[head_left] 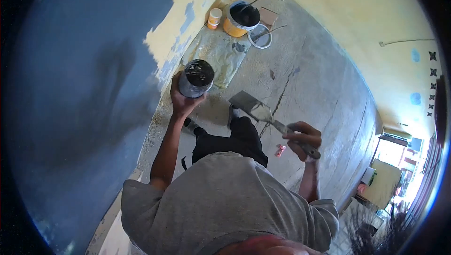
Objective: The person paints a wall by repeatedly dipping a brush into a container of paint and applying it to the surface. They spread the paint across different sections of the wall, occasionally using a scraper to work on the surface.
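A small paint can (196, 79) with dark paint inside is held upright by my left hand (184, 99), whose fingers wrap round its sides. To the right, my right hand (303, 140) grips the handle of a wide paintbrush (256, 109). The brush's bristles are grey and point up and left, a short way from the can and not touching it. On the left stands a wall (80, 76) coated in dark blue-grey, with a ragged edge against pale yellow.
A yellow bucket (235, 28) of dark paint with a stick stands on the floor ahead, beside a round lid (260, 36) and a small orange-and-white tub (214, 19). A stained plastic sheet (217, 55) lies nearby. Cracks run across the concrete floor (310, 90).
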Tool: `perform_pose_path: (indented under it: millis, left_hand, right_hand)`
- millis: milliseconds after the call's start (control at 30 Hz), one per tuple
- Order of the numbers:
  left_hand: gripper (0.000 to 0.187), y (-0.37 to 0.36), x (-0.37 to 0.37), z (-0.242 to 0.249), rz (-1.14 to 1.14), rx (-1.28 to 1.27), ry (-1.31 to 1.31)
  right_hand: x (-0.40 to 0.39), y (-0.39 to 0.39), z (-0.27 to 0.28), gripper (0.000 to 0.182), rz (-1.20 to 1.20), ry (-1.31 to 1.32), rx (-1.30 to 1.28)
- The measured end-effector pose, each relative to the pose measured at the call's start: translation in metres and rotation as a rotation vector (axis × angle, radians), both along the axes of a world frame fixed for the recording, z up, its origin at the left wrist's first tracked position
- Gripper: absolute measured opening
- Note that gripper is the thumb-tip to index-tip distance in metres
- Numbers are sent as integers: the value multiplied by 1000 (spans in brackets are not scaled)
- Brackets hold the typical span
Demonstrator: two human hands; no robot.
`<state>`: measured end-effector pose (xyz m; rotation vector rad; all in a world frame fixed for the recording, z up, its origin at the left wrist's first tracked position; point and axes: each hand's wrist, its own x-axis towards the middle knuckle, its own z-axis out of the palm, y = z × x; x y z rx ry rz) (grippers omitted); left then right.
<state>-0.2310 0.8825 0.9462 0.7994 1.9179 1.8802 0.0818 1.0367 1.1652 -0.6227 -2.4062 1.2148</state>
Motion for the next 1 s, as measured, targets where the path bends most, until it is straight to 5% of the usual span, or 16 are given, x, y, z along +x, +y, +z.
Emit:
perform_pose_path:
  millis: [67, 133, 200, 300, 367, 467, 500, 600, 667, 733, 800, 833, 900, 1000]
  left_hand:
    - [85, 29, -8, -4, 71, -26, 69]
    - [85, 54, -10, -13, 59, 1, 115]
    - [87, 87, -9, -25, 117, -104, 58]
    - [92, 147, -2, -41, 185, -169, 127]
    - [97, 189, 10, -72, 246, -180, -35]
    - [100, 260, 22, -113, 311, -288, 73]
    - [75, 278, 33, -135, 276, -245, -349]
    - [73, 322, 52, -213, 208, -377, -311]
    - [72, 344, 75, -261, 191, -483, -277]
    - [78, 403, 64, -226, 321, -378, -462]
    - [89, 467, 27, -167, 219, -633, 412]
    - [89, 477, 31, -185, 227, -638, 404]
    - [98, 485, 38, -222, 328, -189, 177]
    - [96, 465, 54, -265, 346, -384, 136]
  right_hand:
    - [0, 35, -20, 26, -42, 55, 5]
    - [10, 70, -53, 23, -307, 207, -264]
    - [16, 125, -88, 23, -306, 232, -201]
    - [5, 225, -131, 29, -647, 321, -512]
    - [-6, 310, -167, 30, -603, 276, -535]
    - [-53, 462, -253, 31, -536, 271, -588]
    - [-68, 510, -299, 30, -495, 182, -584]
    - [-145, 612, -376, 25, -401, 71, -672]
    - [-199, 668, -446, 22, -307, -51, -489]
    - [-248, 706, -529, 20, -257, -53, -482]
    - [-295, 718, -592, 21, -326, -85, -552]
    - [-310, 719, -618, 21, -316, -93, -553]
    - [-338, 720, -667, 19, -284, -146, -515]
    - [-362, 725, -731, 19, -151, -288, -457]
